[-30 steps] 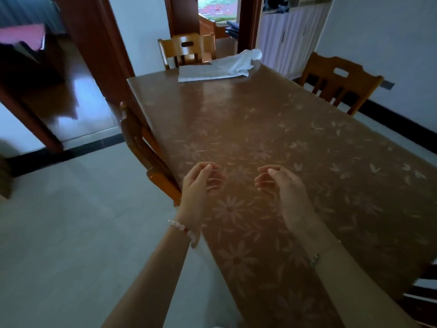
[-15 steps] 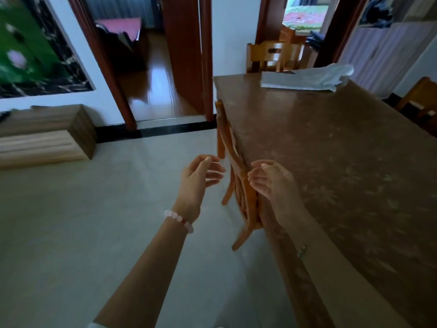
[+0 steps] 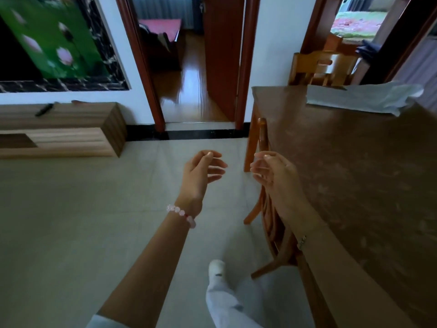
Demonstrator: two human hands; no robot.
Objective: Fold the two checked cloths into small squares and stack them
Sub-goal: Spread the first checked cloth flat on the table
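Observation:
A pale cloth heap (image 3: 364, 99) lies on the far end of the brown flowered table (image 3: 369, 176); its pattern and whether it is one cloth or two cannot be made out. My left hand (image 3: 201, 171) hovers over the tiled floor, left of the table, fingers loosely curled and apart, holding nothing. My right hand (image 3: 274, 171) hangs in front of the chair back at the table's left edge, fingers also apart and empty. Both hands are far from the cloth.
A wooden chair (image 3: 267, 204) is tucked against the table's left side, another chair (image 3: 324, 67) stands at the far end. A low wooden cabinet (image 3: 63, 131) sits at the left wall. An open doorway (image 3: 186, 67) is straight ahead. My foot (image 3: 216, 273) is on the floor.
The view has swung left and away from the tabletop; the table now lies on the right and the hands are over the floor and chair. Both hands stay empty and half curled.

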